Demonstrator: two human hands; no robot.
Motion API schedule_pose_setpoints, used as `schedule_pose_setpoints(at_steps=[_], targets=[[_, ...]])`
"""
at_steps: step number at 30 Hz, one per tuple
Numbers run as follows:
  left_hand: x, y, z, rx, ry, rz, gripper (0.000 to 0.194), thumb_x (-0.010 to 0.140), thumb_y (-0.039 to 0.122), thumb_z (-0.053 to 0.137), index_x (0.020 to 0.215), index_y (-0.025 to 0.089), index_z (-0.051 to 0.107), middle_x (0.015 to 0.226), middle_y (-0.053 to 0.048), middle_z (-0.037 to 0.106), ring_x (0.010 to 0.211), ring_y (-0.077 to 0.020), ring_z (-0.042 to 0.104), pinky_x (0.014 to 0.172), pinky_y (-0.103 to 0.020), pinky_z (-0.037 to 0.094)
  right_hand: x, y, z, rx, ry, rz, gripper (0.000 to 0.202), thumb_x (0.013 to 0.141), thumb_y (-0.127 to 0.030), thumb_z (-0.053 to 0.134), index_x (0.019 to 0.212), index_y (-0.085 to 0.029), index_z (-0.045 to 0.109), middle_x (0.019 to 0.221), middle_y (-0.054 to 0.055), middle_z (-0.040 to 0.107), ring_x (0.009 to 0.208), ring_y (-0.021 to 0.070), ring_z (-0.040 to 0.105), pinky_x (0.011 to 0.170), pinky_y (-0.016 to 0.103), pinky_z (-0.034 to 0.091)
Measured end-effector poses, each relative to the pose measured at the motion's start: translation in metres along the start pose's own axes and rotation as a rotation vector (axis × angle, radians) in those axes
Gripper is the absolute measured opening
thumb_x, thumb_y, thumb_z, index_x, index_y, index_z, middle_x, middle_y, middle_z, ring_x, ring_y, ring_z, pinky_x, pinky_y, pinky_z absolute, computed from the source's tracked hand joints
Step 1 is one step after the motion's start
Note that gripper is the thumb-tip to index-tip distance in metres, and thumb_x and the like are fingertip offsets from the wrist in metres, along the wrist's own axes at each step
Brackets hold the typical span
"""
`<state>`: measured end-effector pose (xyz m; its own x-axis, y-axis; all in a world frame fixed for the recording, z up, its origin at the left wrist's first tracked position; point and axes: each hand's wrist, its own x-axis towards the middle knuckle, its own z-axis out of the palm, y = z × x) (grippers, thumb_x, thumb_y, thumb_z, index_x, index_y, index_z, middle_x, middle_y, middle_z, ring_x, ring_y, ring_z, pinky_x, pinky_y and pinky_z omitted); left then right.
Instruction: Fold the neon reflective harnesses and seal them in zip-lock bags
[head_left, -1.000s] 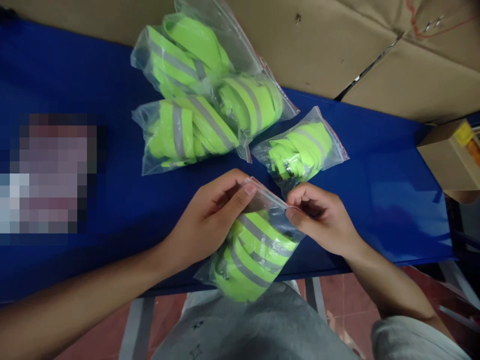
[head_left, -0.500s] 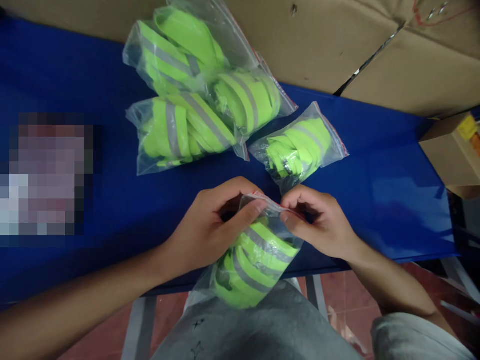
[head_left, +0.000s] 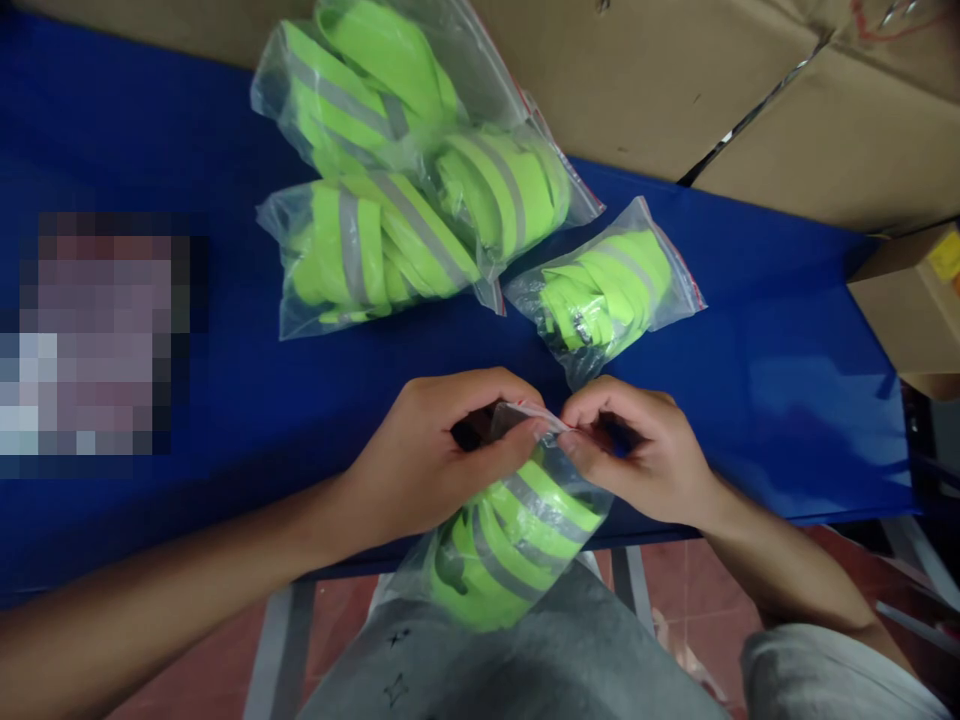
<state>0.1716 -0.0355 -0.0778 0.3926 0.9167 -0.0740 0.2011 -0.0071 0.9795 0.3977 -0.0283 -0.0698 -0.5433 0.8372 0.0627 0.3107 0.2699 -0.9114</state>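
Note:
A clear zip bag (head_left: 517, 540) with a rolled neon-yellow and grey reflective strap inside hangs at the table's front edge, over my lap. My left hand (head_left: 450, 455) pinches its red-lined top edge between thumb and fingers. Close beside it, my right hand (head_left: 637, 445) pinches the same edge further right. Beyond my hands lie more bags of neon straps: a small one (head_left: 604, 295) at the right, one (head_left: 382, 245) at the left, one (head_left: 502, 195) in the middle and a large one (head_left: 367, 90) at the back.
The bags lie on a blue table (head_left: 780, 380). Brown cardboard (head_left: 600, 90) runs along the back. A small cardboard box (head_left: 907, 300) stands at the right end. At the left, a pixelated patch hides part of the table. Metal table legs show below.
My fingers have drawn closer together along the bag's top edge, my right hand shifting slightly left against the bag. The whole view has shifted slightly.

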Motion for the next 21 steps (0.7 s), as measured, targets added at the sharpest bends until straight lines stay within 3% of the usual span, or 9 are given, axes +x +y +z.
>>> schedule_pose_setpoints(at_steps=[6, 12, 21], targets=[[-0.0033, -0.0039, 0.0003, 0.086, -0.020, 0.018, 0.011, 0.099, 0.029, 0.066, 0.094, 0.021, 0.072, 0.084, 0.004, 0.074, 0.072, -0.0089, 0.066, 0.064, -0.018, 0.047, 0.0000, 0.0003, 0.0033, -0.047, -0.001, 0.020, 0.009, 0.093, -0.013, 0.069, 0.093, -0.019, 0.062, 0.069, -0.008, 0.051, 0.058, 0.0029, 0.047, 0.055, 0.015, 0.039], [-0.0013, -0.0038, 0.0002, 0.057, -0.038, 0.003, 0.012, 0.099, 0.031, 0.065, 0.095, 0.022, 0.073, 0.085, 0.004, 0.075, 0.073, -0.0094, 0.066, 0.066, -0.019, 0.048, 0.0017, 0.0045, 0.0041, -0.024, -0.008, 0.006, 0.011, 0.093, -0.011, 0.067, 0.092, -0.019, 0.060, 0.075, -0.007, 0.060, 0.063, 0.0031, 0.054, 0.059, 0.014, 0.043], [0.0009, -0.0039, -0.0010, 0.019, -0.039, -0.020, 0.006, 0.094, 0.026, 0.070, 0.096, 0.023, 0.074, 0.087, 0.005, 0.074, 0.075, -0.0083, 0.066, 0.066, -0.018, 0.049, 0.0005, 0.0023, 0.0043, -0.035, 0.019, 0.011, 0.007, 0.097, -0.018, 0.069, 0.095, -0.019, 0.063, 0.074, -0.006, 0.061, 0.062, 0.0035, 0.054, 0.058, 0.015, 0.043]])
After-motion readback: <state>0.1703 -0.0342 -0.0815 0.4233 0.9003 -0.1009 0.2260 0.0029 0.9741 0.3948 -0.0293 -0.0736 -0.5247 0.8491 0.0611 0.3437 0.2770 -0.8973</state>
